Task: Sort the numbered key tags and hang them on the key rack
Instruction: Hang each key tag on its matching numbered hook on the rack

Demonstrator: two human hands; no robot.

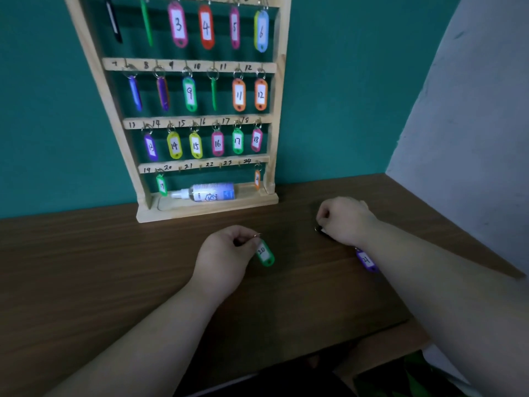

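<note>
Now my left hand pinches the green 20 tag by its ring while my right hand clutches a dark tag.

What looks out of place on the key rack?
A spray bottle lies on its side in the base tray of the key rack. Also, hook 6 seems to carry two stacked tags.

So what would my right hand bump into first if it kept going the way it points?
Your right hand points left and away, so it would probably meet the pale wooden key rack at its bottom right corner. The brown tabletop between looks free, though depth is hard to judge.
</note>
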